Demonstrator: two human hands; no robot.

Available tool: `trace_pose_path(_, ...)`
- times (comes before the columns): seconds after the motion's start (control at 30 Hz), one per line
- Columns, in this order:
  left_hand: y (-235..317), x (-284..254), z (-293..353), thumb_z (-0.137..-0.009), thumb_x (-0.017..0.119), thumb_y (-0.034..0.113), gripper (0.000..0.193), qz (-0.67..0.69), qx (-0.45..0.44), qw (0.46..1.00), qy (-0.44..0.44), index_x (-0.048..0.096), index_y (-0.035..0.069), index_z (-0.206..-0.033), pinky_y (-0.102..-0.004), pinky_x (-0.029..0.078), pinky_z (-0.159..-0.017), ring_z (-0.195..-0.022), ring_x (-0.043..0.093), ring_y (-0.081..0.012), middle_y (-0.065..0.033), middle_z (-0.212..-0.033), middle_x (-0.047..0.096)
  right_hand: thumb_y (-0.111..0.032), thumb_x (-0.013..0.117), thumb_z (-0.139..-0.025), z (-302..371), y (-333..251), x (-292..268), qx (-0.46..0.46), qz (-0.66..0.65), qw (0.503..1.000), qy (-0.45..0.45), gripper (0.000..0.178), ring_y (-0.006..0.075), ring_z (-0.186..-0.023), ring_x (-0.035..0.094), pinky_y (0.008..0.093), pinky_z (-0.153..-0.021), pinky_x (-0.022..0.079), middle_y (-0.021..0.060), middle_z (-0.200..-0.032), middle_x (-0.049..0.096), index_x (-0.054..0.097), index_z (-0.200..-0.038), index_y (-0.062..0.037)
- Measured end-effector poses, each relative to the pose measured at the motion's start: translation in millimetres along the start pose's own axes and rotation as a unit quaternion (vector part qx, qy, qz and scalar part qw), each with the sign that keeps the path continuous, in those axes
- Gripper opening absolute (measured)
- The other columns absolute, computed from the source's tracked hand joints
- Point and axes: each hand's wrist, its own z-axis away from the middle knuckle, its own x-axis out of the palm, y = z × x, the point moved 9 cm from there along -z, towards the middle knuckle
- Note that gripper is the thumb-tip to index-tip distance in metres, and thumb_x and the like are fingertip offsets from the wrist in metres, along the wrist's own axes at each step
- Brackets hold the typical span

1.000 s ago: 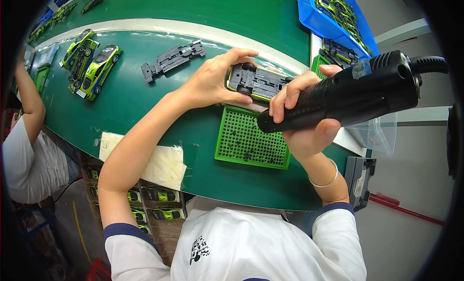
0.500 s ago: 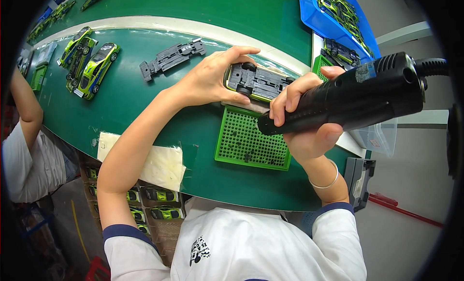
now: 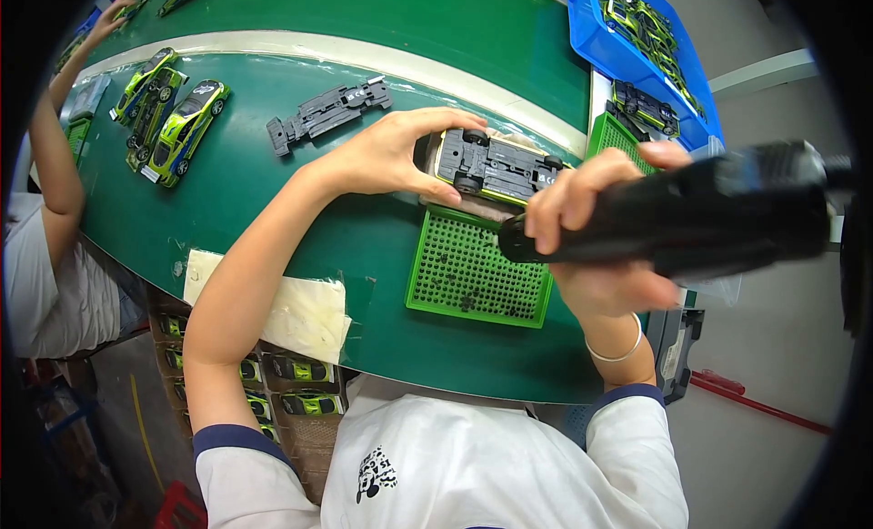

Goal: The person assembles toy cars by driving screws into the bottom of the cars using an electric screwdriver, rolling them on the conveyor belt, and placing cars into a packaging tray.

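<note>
My left hand (image 3: 393,154) grips an upside-down toy car (image 3: 496,168), its dark grey underside with wheels facing up, held just above the green work surface. My right hand (image 3: 600,233) is wrapped around a thick black electric screwdriver (image 3: 691,218), whose front end sits just right of the car's rear. Below the car lies a green perforated screw tray (image 3: 477,279) with small dark screws scattered in it.
A loose grey chassis (image 3: 329,113) lies on the green belt (image 3: 273,201). Several green toy cars (image 3: 173,120) stand at the far left by another person's arm (image 3: 55,165). A blue bin (image 3: 637,38) of cars sits top right. A white cloth (image 3: 291,306) lies near the edge.
My left hand and the car have stayed almost in place; the screwdriver has shifted slightly, its tip staying beside the car.
</note>
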Motion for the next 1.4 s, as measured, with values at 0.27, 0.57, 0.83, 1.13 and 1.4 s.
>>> trace_pose_path(0.27,9.1,-0.2,-3.0,-0.059,0.078,0.025,0.066,0.007,0.027,0.999,0.02,0.05,0.005,-0.115,-0.0337,0.035,-0.096,-0.111,0.048,-0.023,-0.0088,-0.12,0.051,-0.077,0.038,-0.068,-47.1,-57.3,8.5,-0.182,-0.096,0.977,-0.051,0.089,0.0157,-0.049,0.046,0.0294,-0.046,0.042,0.0075,-0.073,0.043,0.025,-0.124,-0.0097)
trace_pose_path(0.57,6.7,-2.1,-1.2,-0.057,0.078,0.023,0.067,0.012,-0.032,0.999,0.001,0.05,0.001,-0.113,-0.0322,0.04,-0.089,-0.102,0.052,-0.0241,-0.0132,-0.11,0.056,-0.062,0.044,-0.079,-71.8,-7.2,35.6,-0.133,0.051,0.989,-0.031,0.072,0.0159,-0.043,0.048,0.0255,-0.042,0.041,0.0099,-0.067,0.046,0.029,-0.117,-0.0026)
trace_pose_path(0.83,12.6,-8.0,-0.4,-0.056,0.078,0.018,0.056,0.053,0.004,0.998,0.036,0.054,0.002,-0.104,-0.0324,0.043,-0.08,-0.089,0.054,-0.0242,-0.0111,-0.097,0.059,-0.054,0.045,-0.083,-70.9,11.6,41.8,-0.132,0.013,0.99,-0.036,0.065,0.0147,-0.043,0.047,0.024,-0.04,0.039,0.0103,-0.065,0.046,0.032,-0.115,0.0016)
trace_pose_path(1.13,8.7,-6.3,-1.1,-0.056,0.078,0.018,0.055,0.043,-0.023,0.998,0.025,0.054,0.001,-0.103,-0.0309,0.044,-0.076,-0.084,0.055,-0.0226,-0.0105,-0.094,0.06,-0.06,0.04,-0.083,-70.7,19.1,39.3,-0.118,0.014,0.993,-0.028,0.071,0.014,-0.044,0.046,0.0231,-0.041,0.038,0.0094,-0.067,0.045,0.029,-0.119,0.0009)
trace_pose_path(1.4,5.4,-4.3,-1.1,-0.056,0.078,0.021,0.061,0.012,0.002,0.999,0.032,0.053,0.001,-0.109,-0.0312,0.043,-0.083,-0.094,0.054,-0.0236,-0.0116,-0.101,0.059,-0.07,0.039,-0.075,-71.2,20.4,31.6,-0.096,-0.038,0.993,-0.06,0.078,0.0154,-0.048,0.049,0.0246,-0.045,0.041,0.0094,-0.072,0.046,0.026,-0.119,-0.0063)
